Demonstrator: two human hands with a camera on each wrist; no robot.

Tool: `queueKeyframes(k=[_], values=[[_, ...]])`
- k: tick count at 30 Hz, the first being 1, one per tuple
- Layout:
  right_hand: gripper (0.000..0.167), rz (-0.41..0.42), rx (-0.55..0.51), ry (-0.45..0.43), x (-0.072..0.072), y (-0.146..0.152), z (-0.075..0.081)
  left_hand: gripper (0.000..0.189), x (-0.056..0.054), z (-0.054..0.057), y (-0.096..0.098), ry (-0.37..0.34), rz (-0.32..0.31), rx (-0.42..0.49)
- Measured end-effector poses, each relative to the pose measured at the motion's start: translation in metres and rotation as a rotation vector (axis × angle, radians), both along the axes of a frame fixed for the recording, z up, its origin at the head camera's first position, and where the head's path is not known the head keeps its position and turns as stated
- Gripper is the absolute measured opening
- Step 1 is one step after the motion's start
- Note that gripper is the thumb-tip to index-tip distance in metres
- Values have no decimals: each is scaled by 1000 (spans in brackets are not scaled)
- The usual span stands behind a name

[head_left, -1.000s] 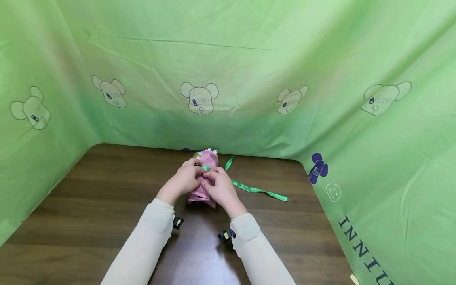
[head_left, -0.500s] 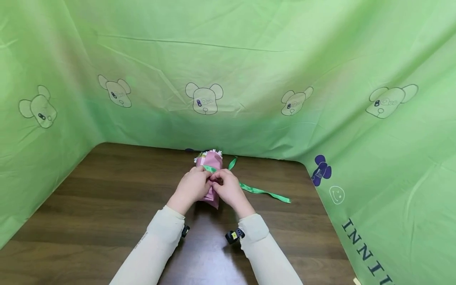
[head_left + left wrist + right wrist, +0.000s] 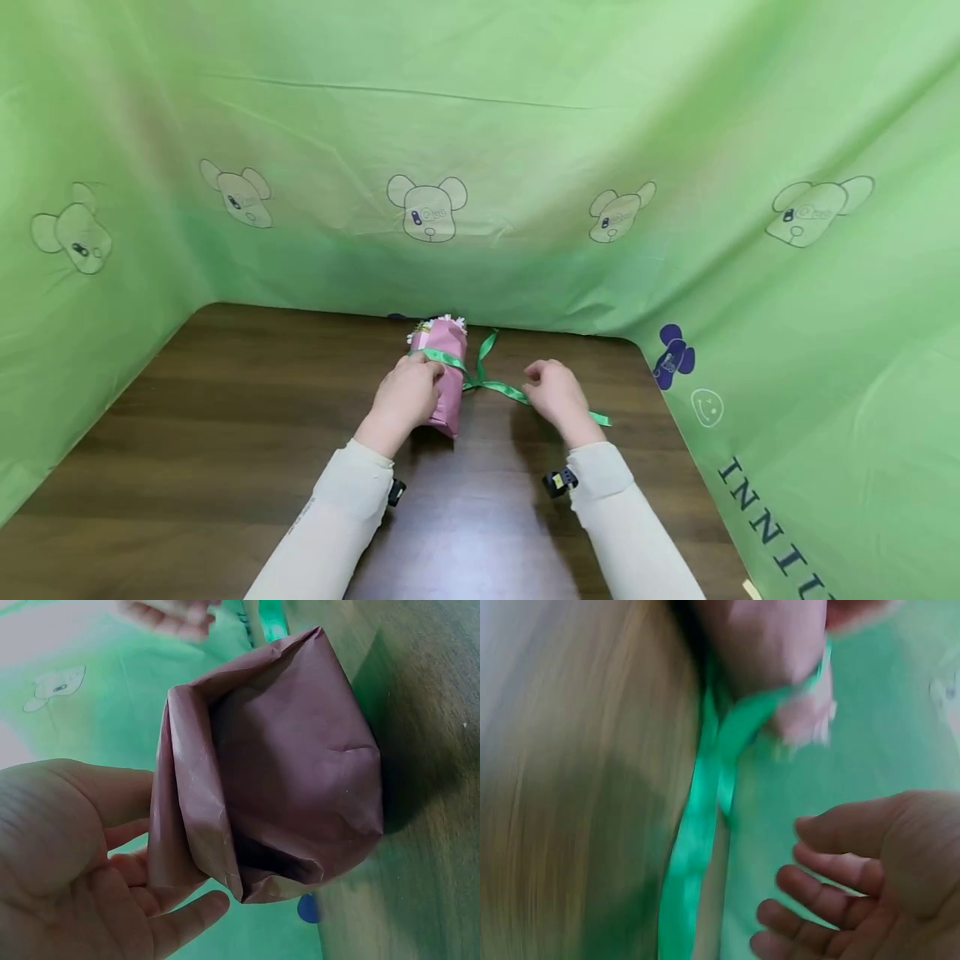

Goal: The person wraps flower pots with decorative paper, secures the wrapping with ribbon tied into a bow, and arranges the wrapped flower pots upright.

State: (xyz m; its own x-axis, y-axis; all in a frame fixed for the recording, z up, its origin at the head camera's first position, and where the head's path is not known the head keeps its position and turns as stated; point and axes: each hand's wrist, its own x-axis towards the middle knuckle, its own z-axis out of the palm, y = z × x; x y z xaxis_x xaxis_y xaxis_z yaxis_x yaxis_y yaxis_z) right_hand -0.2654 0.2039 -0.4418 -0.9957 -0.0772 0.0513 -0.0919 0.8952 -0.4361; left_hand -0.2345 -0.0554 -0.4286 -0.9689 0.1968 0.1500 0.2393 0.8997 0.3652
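A small bouquet (image 3: pixel 448 396) wrapped in pink paper lies near the back middle of the table, white flowers (image 3: pixel 452 320) peeking from its far end. My left hand (image 3: pixel 405 395) holds it from the left side. In the left wrist view, thumb and fingers pinch the folded paper wrap (image 3: pixel 300 750) near its bottom. A green ribbon (image 3: pixel 444 358) crosses the bouquet's front, with both tails trailing to the right over the table. Above the longer tail hovers my right hand (image 3: pixel 557 392), fingers loosely bent and holding nothing; the right wrist view shows the ribbon tail (image 3: pixel 686 877) apart from the fingertips.
The brown wooden table (image 3: pixel 225 433) is bounded at the back and sides by a green cloth (image 3: pixel 517 275) printed with bear heads. A small pale object (image 3: pixel 750 589) sits at the lower right edge. Each wrist wears a small black camera (image 3: pixel 558 482).
My right hand has left the bouquet and moved right, over the ribbon tail. The left hand stays on the bouquet, and the ribbon across its front is now more exposed.
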Motion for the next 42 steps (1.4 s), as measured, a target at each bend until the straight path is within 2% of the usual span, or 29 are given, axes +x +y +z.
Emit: queueKeyframes(k=[4, 7, 9, 11, 12, 15, 17, 19, 21, 25, 29, 32, 37, 39, 42], values=[[39, -10, 171, -68, -4, 33, -1, 32, 5, 1, -7, 24, 13, -13], [34, 2, 251, -95, -3, 51, -8, 32, 6, 3, -7, 31, 20, -23], [26, 12, 274, -101, -2, 60, -14, 32, 6, 4, -4, 31, 20, -36], [8, 11, 279, -109, 0, 67, -20, 34, 5, 4, -1, 24, 16, -50], [6, 6, 272, -112, 1, 70, -22, 35, 5, 3, 0, 24, 11, -58], [21, -4, 235, -116, 4, 78, -25, 36, 4, 1, 5, 28, -2, -79], [20, 34, 183, -122, 6, 82, -21, 36, 4, 1, 7, 29, 2, -77], [14, 106, 73, -167, 6, 84, -12, 37, 4, 2, 9, 21, 12, -77], [5, 195, -90, -236, 6, 85, 3, 37, 5, 3, 9, 18, 24, -77], [15, 300, -436, -388, 3, 83, 37, 36, 5, 6, 10, 25, 31, -85], [12, 335, -688, -430, -1, 74, 71, 36, 4, 9, 12, 33, 35, -95], [10, 320, -833, -454, -6, 61, 92, 37, 4, 9, 13, 29, 42, -100], [13, 262, -963, -433, -15, 35, 117, 38, 6, 7, 15, 38, 45, -99], [14, 237, -962, -394, -19, 24, 126, 36, 6, 5, 16, 49, 39, -97], [22, 219, -900, -327, -24, 3, 141, 30, 6, 4, 18, 63, 31, -86]])
